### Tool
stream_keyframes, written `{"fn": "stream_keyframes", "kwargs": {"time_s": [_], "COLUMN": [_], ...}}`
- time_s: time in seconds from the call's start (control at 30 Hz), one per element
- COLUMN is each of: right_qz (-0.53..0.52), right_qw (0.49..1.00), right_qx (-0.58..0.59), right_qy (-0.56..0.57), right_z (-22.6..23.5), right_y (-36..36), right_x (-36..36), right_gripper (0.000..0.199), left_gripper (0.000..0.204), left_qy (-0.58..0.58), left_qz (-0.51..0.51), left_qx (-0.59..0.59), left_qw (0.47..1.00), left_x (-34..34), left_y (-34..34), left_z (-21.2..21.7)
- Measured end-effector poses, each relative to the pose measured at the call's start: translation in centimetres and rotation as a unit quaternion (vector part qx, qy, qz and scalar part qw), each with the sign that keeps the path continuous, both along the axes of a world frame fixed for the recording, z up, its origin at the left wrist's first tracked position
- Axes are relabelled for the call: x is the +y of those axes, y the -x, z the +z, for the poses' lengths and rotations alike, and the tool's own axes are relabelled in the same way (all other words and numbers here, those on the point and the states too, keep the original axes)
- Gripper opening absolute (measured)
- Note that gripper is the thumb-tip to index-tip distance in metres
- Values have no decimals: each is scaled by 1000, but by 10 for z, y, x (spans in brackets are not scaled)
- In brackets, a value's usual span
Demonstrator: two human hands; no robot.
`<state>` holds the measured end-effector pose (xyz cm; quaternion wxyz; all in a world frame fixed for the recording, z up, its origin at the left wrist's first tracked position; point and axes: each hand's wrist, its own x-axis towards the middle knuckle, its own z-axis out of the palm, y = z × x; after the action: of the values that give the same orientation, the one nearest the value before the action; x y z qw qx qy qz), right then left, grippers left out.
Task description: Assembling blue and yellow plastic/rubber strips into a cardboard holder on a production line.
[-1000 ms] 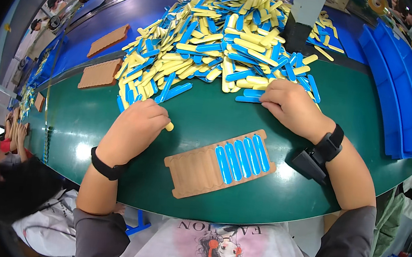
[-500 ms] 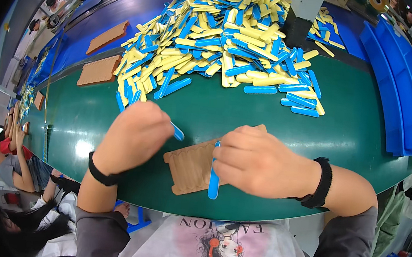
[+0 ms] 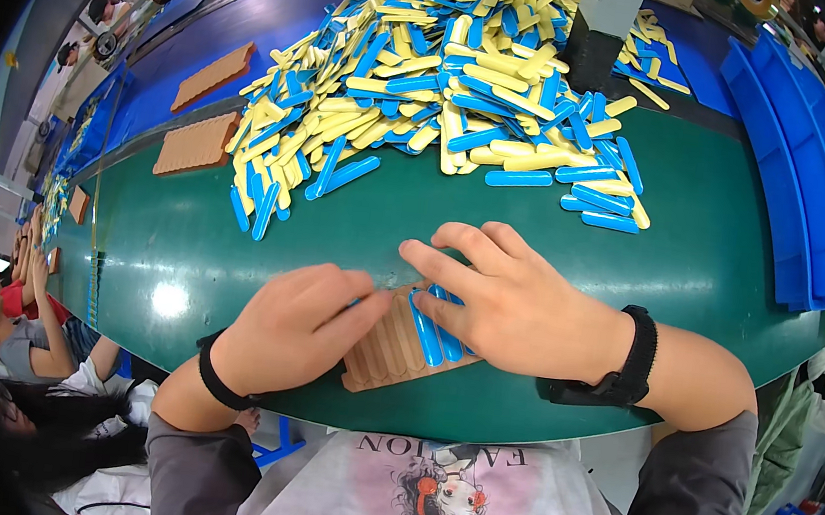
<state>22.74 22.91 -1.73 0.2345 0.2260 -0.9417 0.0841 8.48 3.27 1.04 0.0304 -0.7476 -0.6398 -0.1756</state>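
A brown grooved tray lies on the green table in front of me, with blue round-ended flat strips lying side by side in its grooves. My right hand is over the tray's right part. Its fingers are spread, and the thumb touches the strips. My left hand is at the tray's left end, thumb and fingers pinched. A bit of blue shows between them, the edge of a strip mostly hidden by the fingers.
A large heap of blue and yellow strips covers the far side, below a grey post. Two more grooved trays lie at the far left. Blue bins stand at the right. Other people sit at the left.
My left hand has moved right and down to the tray. The strip my right hand held now lies in the tray, and its fingers have spread.
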Motion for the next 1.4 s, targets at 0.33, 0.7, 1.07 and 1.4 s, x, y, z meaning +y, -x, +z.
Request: {"fn": "stream_keyframes", "kwargs": {"time_s": [0.33,0.7,1.07,1.4], "right_qz": [-166,-201,-58,137], "right_qw": [984,973,973,982], "right_qx": [-27,-40,41,72], "right_qy": [58,109,218,104], "right_z": [-3,-14,27,5], "right_y": [17,17,-3,-10], "right_x": [71,88,30,-24], "right_gripper": [16,8,21,24], "left_gripper": [30,25,23,96], "left_qy": [-18,-17,20,192], "left_qz": [-76,-106,-146,48], "left_qx": [77,103,-51,-106], "left_qw": [994,989,988,975], "left_x": [-7,0,-4,-8], "left_y": [-19,-19,1,-8], "left_z": [-11,-8,-3,8]}}
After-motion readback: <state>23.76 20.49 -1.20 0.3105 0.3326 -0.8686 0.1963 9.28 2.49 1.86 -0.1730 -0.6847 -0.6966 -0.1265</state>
